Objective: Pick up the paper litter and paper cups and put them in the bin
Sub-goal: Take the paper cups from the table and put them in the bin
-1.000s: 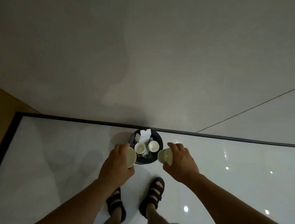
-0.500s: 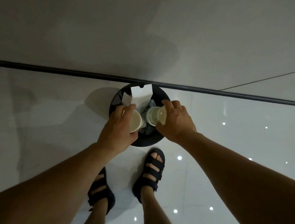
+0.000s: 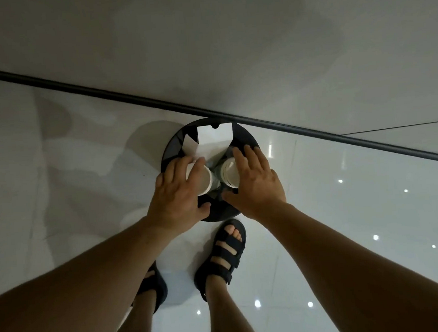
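Observation:
A round black bin (image 3: 247,134) stands on the floor against the wall base, right in front of my feet. White paper sheets (image 3: 214,137) stick up at its far side. Two white paper cups sit in the bin: one (image 3: 204,178) under my left hand (image 3: 178,195), the other (image 3: 227,174) under my right hand (image 3: 256,184). Both hands hover flat over the bin mouth with fingers straight and thumbs spread away from the cups. I cannot tell whether the fingers touch the cups. The bin's near contents are partly hidden by my hands.
Glossy white tiled floor (image 3: 349,234) reflects ceiling lights. A dark skirting strip (image 3: 102,90) runs diagonally along the grey wall (image 3: 202,36) just behind the bin. My feet in black sandals (image 3: 225,254) stand close to the bin.
I have leaned closer to the bin. Both hands, which gripped a cup each, have lowered over the bin mouth and straightened their fingers; the cups now sit inside.

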Motion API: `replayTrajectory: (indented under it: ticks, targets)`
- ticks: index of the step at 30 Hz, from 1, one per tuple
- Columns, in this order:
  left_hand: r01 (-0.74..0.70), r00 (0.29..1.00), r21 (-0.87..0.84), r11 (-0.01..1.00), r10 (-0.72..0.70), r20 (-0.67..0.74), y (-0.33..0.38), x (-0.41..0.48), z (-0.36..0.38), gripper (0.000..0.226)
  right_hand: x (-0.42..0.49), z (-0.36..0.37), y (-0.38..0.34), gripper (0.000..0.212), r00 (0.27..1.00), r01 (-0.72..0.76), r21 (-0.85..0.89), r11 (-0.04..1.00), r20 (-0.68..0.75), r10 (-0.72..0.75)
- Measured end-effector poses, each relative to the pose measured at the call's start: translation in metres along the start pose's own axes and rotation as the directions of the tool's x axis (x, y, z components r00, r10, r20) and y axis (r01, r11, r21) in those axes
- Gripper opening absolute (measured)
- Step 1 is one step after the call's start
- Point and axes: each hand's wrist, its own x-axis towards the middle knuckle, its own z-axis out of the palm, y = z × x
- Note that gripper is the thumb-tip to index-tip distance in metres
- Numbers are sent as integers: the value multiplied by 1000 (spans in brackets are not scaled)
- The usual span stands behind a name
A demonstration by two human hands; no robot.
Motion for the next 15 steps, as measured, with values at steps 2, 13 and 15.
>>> replayTrajectory:
  ticks: [2,13,15]
  targets:
    - [-4,1000,16,1000,4,-24,1,-9,-10,92,-8,-5,-1,98,1000,-20,38,999,4,20]
    - [-3,999,93,996,0,40,81,-101,-141,92,-146,-124,-18,93,993,-116,164,980,53,108]
    - [-19,1000,95,995,17,20,103,-117,-177,91,-175,-158,-17,92,992,-128,185,974,9,128]
